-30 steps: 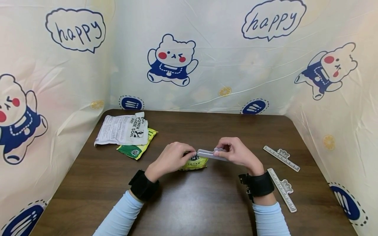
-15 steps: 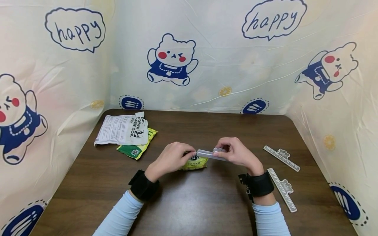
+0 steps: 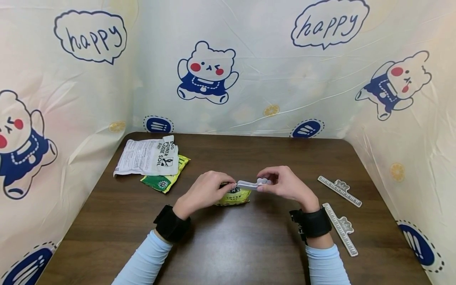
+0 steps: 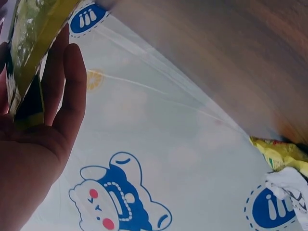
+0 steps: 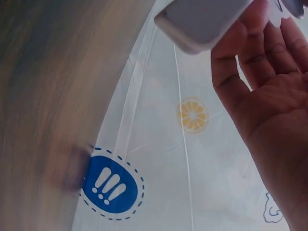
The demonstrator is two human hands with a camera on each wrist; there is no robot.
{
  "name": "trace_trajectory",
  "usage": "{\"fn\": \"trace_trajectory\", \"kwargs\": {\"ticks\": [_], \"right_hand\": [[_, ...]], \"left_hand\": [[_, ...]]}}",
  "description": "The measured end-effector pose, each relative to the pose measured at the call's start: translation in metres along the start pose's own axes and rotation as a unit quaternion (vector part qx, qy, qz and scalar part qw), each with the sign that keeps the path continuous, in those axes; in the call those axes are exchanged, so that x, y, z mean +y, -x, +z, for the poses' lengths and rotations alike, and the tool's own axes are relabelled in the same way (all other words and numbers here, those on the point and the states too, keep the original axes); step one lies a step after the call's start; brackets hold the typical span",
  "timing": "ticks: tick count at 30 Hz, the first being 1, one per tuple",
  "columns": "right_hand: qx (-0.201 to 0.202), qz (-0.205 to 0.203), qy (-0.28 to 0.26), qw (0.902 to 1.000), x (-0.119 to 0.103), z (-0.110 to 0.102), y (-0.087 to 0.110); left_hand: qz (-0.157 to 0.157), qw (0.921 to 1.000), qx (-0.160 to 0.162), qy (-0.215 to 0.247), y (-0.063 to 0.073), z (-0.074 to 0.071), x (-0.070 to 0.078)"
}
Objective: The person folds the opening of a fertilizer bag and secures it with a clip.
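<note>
My left hand (image 3: 208,190) pinches the top edge of a small yellow-green packet (image 3: 233,197) near the middle of the table. In the left wrist view, the packet (image 4: 33,43) crosses in front of the fingers. My right hand (image 3: 286,184) holds a pale bag clip (image 3: 249,185) between thumb and fingers by its scalloped grip. The clip's bar runs left along the packet's top edge, its end right at my left fingertips. In the right wrist view, the bar of the clip (image 5: 204,21) fills the top, and part of its grip lies behind the fingers.
Two more clips lie on the right of the brown table (image 3: 242,245), one farther back (image 3: 340,191) and one nearer (image 3: 341,229). At the back left, a white printed packet (image 3: 146,156) overlaps a green-yellow packet (image 3: 165,178). Printed curtains surround the table's far edges.
The clip's two bars stood apart in the earlier frames; now they appear together at the packet's top edge. My right fingers have loosened slightly around the grip. My left hand has hardly moved.
</note>
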State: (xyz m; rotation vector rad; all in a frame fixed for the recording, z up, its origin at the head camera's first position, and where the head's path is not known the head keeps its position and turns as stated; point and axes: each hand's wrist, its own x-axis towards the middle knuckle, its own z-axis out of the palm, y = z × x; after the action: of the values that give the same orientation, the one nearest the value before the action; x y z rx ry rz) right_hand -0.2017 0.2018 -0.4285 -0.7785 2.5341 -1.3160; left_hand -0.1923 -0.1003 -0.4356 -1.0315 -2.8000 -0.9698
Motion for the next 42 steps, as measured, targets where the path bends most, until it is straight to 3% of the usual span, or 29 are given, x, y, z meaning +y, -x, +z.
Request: {"fn": "trace_trajectory", "kwargs": {"ticks": [4, 14, 27, 42], "right_hand": [[-0.002, 0.003, 0.006, 1.0, 0.0, -0.002, 0.001], [0.001, -0.001, 0.008, 1.0, -0.001, -0.004, 0.002], [0.018, 0.007, 0.004, 0.9998, -0.004, -0.001, 0.003], [0.02, -0.013, 0.018, 0.9996, -0.009, 0.003, 0.0]], "left_hand": [[-0.008, 1.0, -0.001, -0.005, 0.002, -0.007, -0.001], [0.011, 0.9993, 0.012, -0.034, 0.006, -0.023, -0.003], [0.054, 0.9979, 0.026, -0.022, 0.004, -0.015, -0.006], [0.044, 0.9986, 0.028, -0.002, 0.002, -0.006, -0.002]]}}
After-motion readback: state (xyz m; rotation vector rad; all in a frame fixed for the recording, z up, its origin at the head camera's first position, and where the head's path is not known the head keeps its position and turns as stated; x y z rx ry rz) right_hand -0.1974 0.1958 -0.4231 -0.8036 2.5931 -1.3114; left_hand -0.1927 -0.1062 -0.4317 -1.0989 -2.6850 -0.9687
